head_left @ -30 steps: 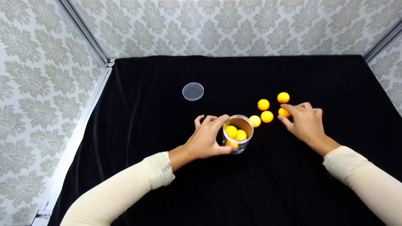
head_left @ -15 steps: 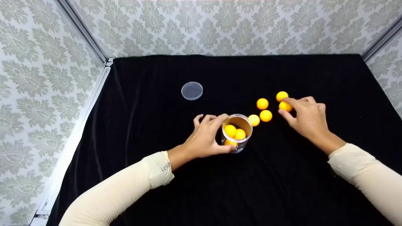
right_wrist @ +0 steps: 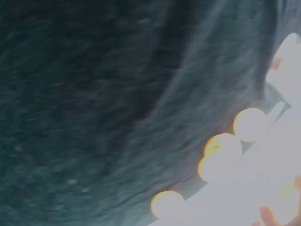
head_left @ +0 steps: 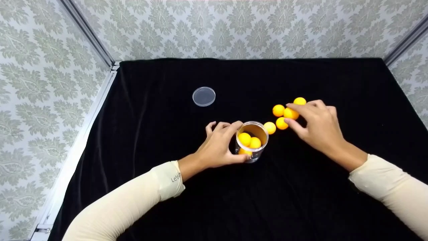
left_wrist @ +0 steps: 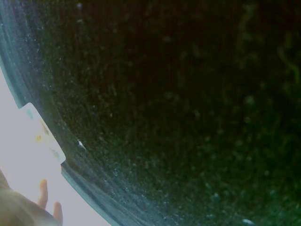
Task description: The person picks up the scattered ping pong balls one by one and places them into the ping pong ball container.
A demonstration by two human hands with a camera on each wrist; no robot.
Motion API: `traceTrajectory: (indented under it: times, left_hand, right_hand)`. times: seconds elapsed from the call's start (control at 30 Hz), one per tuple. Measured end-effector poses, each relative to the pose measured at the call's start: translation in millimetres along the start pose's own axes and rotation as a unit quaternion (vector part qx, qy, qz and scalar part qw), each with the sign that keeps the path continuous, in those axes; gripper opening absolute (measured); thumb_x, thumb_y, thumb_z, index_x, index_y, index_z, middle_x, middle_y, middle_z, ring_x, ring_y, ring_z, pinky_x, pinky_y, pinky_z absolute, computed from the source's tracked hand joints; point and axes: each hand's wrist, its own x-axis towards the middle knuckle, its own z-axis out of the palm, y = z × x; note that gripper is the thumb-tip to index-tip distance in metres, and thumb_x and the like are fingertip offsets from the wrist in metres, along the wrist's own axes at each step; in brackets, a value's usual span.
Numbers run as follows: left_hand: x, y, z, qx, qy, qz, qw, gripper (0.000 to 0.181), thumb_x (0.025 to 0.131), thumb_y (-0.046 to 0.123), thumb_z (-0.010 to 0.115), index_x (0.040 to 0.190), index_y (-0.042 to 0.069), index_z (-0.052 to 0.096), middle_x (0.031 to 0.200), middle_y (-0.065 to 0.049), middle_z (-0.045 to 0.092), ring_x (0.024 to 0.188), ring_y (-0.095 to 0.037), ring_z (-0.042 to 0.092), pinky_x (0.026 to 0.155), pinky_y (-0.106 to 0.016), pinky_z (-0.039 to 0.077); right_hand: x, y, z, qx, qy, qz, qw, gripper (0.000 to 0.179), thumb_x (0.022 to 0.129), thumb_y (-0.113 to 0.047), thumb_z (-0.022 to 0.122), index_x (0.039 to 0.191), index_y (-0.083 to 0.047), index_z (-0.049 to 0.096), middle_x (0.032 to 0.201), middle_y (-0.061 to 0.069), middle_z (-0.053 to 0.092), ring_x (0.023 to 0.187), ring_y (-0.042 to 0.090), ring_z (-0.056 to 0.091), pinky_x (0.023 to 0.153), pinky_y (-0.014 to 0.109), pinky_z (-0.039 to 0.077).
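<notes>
My left hand (head_left: 215,145) grips a clear round jar (head_left: 258,155) in the head view, thumb at its near side and fingers at the rim. Orange ping-pong balls (head_left: 244,139) lie inside the upright, uncovered jar. To its right, my right hand (head_left: 317,125) pinches another orange ping-pong ball (head_left: 291,113) between thumb and fingers. Around that one, several loose balls rest on the black cloth: one ball (head_left: 270,128) right by the jar, others (head_left: 278,110) just beyond. Glare washes out the held ball (right_wrist: 285,207) in the right wrist view.
A clear round lid (head_left: 204,96) lies flat on the black cloth (head_left: 160,100), behind and left of the jar. Patterned wall panels (head_left: 220,30) stand at the back and sides. A pale metal frame rail (head_left: 80,144) runs along the left edge.
My right hand has lifted a ping-pong ball from the right of the group and carried it left, over the loose balls. My left hand and the jar stay in place.
</notes>
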Motion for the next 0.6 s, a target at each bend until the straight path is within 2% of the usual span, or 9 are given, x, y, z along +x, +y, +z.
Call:
traceTrajectory:
  times: [0.37,0.6]
  left_hand:
    - [-0.6,-0.8,0.0,0.003,0.001,0.005,1.0000,0.088,0.071,0.064,0.077,0.143,0.023,0.047,0.129,0.009,0.065,0.121,-0.020,0.054,0.110,-0.066,0.024]
    - [0.0,-0.9,-0.8,0.002,0.003,0.010,0.9999,0.088,0.072,0.065,0.075,0.144,0.023,0.047,0.127,0.008,0.066,0.120,-0.021,0.054,0.109,-0.066,0.025]
  right_hand:
    - [8.3,-44.2,-10.4,0.035,0.016,-0.070,0.9968,0.042,0.086,-0.035,0.081,0.124,-0.020,0.074,0.101,0.001,0.077,0.095,0.027,0.062,0.075,0.045,0.038]
    - [6.8,-66.7,-11.8,0.087,0.026,-0.085,0.9922,0.044,0.082,-0.031,0.083,0.124,-0.021,0.074,0.109,-0.001,0.078,0.102,0.027,0.065,0.079,0.048,0.038]
